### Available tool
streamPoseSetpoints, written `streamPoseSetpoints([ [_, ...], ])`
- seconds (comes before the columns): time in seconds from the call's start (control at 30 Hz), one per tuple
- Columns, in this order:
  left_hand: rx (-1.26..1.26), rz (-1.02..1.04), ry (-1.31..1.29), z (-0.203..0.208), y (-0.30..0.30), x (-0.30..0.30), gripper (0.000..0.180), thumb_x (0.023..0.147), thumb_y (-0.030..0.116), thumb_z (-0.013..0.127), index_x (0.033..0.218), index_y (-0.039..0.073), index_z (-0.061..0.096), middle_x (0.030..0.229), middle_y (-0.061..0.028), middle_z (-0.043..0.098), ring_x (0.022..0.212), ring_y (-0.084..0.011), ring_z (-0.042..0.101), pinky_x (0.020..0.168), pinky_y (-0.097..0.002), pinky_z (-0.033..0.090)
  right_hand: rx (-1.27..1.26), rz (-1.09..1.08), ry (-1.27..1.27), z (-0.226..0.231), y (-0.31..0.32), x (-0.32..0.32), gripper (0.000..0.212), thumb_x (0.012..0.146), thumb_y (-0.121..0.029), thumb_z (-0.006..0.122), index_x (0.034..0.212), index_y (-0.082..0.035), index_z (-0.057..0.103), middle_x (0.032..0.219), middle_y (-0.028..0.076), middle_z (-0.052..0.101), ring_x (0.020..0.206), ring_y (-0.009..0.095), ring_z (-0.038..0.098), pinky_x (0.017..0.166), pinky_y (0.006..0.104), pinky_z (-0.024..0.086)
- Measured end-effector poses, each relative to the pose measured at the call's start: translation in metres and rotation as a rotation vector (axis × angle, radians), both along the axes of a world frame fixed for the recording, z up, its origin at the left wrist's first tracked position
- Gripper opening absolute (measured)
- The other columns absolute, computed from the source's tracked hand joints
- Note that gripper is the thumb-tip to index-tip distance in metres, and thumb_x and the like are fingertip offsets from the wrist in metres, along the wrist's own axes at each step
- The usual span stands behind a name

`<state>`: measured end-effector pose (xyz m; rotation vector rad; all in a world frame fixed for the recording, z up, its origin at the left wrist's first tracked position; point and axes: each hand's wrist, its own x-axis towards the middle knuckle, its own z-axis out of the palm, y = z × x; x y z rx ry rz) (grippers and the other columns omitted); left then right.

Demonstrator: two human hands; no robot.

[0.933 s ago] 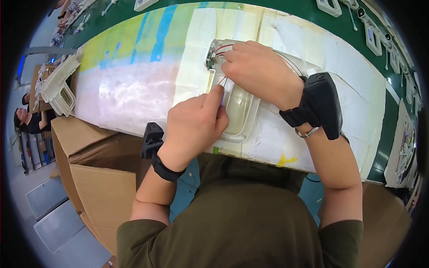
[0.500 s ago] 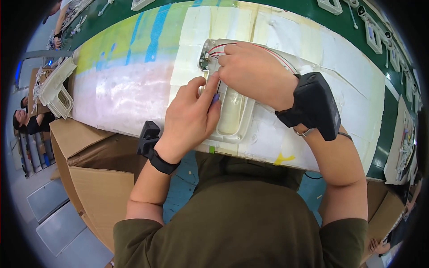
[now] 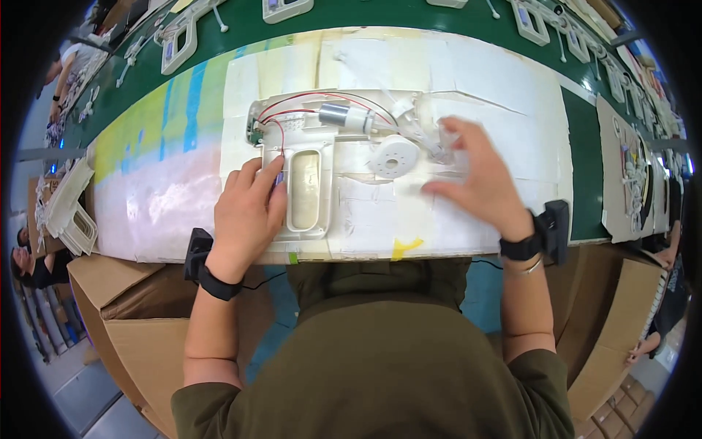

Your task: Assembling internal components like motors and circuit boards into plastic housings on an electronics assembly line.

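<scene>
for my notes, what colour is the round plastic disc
The round plastic disc is white, best in head view.

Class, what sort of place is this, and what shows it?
Probably a factory assembly line. Similar white plastic housings stand along a green work surface; before the person lies an open white housing with exposed wires and a silver cylinder.

Bright, even light falls over my work board [image 3: 157, 194], leaving a soft sheen on its glossy left side and a glint on the silver motor [image 3: 335, 114]. My right hand [image 3: 479, 175] is smeared by motion blur; my left hand [image 3: 247, 205] looks sharper. Toward the black-rimmed edges, the green bench [image 3: 387, 14] bows and the background softens.
</scene>
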<state>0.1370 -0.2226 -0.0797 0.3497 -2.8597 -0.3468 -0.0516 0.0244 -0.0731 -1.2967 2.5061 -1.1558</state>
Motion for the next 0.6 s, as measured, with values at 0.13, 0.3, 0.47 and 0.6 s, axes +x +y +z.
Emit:
streamPoseSetpoints([
  [0.13, 0.16, 0.072, -0.097, 0.022, -0.004, -0.008, 0.032, 0.082, 0.014, 0.06, 0.114, 0.007, 0.059, 0.105, -0.0129, 0.06, 0.087, -0.0295, 0.058, 0.076, -0.0364, 0.048, 0.099, -0.05, 0.297, -0.007, -0.003, 0.03, 0.059, 0.066, -0.009, 0.076, 0.12, -0.009, 0.053, 0.119, 0.013, 0.05, 0.101, 0.03, 0.053, 0.087, 0.0356, 0.046],
  [0.3, 0.019, -0.197, 0.244, 0.054, 0.034, -0.046, 0.032, 0.078, 0.008, 0.064, 0.109, 0.006, 0.06, 0.103, -0.0119, 0.061, 0.09, -0.0287, 0.059, 0.076, -0.0352, 0.048, 0.106, 0.085, 0.318, -0.014, 0.002, 0.002, 0.049, 0.071, -0.001, 0.069, 0.117, -0.009, 0.055, 0.116, 0.015, 0.053, 0.097, 0.03, 0.055, 0.085, 0.0361, 0.047],
  [0.47, -0.088, -0.478, 0.356, 0.047, 0.051, -0.095, 0.029, 0.073, 0.006, 0.067, 0.102, 0.006, 0.063, 0.094, -0.0082, 0.063, 0.085, -0.0268, 0.06, 0.073, -0.0341, 0.049, -0.162, 0.103, -0.255, 0.018, -0.005, 0.005, 0.039, 0.075, 0.001, 0.062, 0.113, -0.004, 0.055, 0.097, 0.014, 0.06, 0.088, 0.026, 0.058, 0.075, 0.0312, 0.05],
  [0.6, -0.018, -0.512, 0.421, 0.042, 0.043, -0.111, 0.03, 0.072, 0.002, 0.066, 0.101, 0.006, 0.063, 0.09, -0.0063, 0.063, 0.083, -0.0265, 0.061, 0.072, -0.0345, 0.05, -0.632, 0.117, -0.565, 0.015, -0.016, 0.01, 0.033, 0.077, 0.001, 0.061, 0.11, -0.004, 0.057, 0.098, 0.013, 0.059, 0.085, 0.025, 0.059, 0.072, 0.0286, 0.05],
])
